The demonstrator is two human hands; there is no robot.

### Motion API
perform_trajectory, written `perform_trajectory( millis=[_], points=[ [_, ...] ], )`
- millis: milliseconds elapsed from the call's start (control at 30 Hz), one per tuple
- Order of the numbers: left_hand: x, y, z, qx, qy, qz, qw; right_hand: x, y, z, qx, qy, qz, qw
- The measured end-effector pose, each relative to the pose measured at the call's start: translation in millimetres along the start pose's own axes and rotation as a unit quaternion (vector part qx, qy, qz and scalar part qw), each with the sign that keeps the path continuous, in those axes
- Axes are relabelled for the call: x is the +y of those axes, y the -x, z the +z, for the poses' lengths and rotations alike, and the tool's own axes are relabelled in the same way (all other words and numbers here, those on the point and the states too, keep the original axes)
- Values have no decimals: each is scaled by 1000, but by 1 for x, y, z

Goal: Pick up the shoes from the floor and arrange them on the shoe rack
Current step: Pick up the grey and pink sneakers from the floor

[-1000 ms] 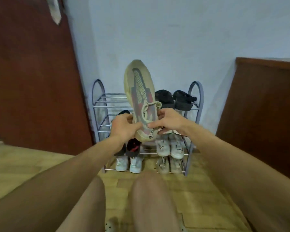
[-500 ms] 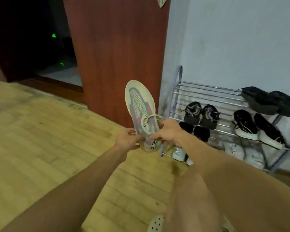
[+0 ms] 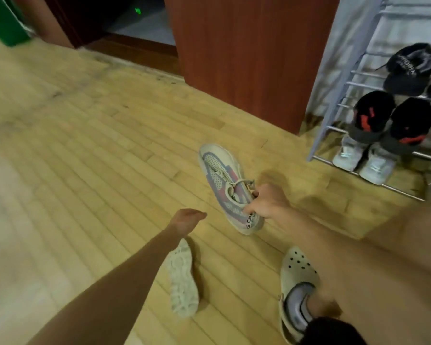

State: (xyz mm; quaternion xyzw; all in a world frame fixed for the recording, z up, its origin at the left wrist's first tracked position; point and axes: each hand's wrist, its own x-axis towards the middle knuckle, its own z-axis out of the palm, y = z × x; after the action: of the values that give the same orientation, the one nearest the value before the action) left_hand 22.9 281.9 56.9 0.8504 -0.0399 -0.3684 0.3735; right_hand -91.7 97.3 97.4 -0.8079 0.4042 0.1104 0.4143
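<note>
My right hand [image 3: 268, 202] grips a beige knit sneaker [image 3: 224, 180] with pink and blue panels by its collar and laces, holding it low over the wooden floor. Just left of the sneaker's heel, my left hand [image 3: 186, 220] is free with its fingers loosely apart. Below that hand, a second pale sneaker [image 3: 183, 280] lies sole-up on the floor. The grey metal shoe rack [image 3: 334, 95] stands at the right edge, holding black shoes [image 3: 373, 118] above and white sneakers [image 3: 363, 158] on the lowest shelf.
My foot wears a cream clog [image 3: 296, 290] at the bottom right. A brown wooden door [image 3: 246, 58] stands left of the rack, with a dark doorway [image 3: 110, 18] beyond. Bare plank floor [image 3: 72, 145] stretches to the left.
The view swung left and down from the rack to the floor. My left hand let go of the beige sneaker; my right hand lowered it. The sole-up sneaker came into view.
</note>
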Motion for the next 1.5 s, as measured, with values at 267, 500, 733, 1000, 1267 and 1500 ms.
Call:
perform_trajectory(
  millis=[267,500,733,1000,1267,1500],
  points=[
    [-125,-6,27,35,-166,-101,980,73,-7,43,-30,-23,72,997],
    [-154,-2,54,147,88,-236,956,99,-5,63,-48,-15,107,993],
    [-174,2,55,107,96,-282,949,98,3,62,-58,-20,97,993],
    [-124,-6,86,169,-26,-109,979,97,6,56,-40,-54,93,993],
    [-111,-9,95,-27,-229,52,972,104,8,59,-27,-97,112,989],
    [-143,-9,78,-104,-184,-131,968,113,9,56,-25,-103,124,987]
  ],
)
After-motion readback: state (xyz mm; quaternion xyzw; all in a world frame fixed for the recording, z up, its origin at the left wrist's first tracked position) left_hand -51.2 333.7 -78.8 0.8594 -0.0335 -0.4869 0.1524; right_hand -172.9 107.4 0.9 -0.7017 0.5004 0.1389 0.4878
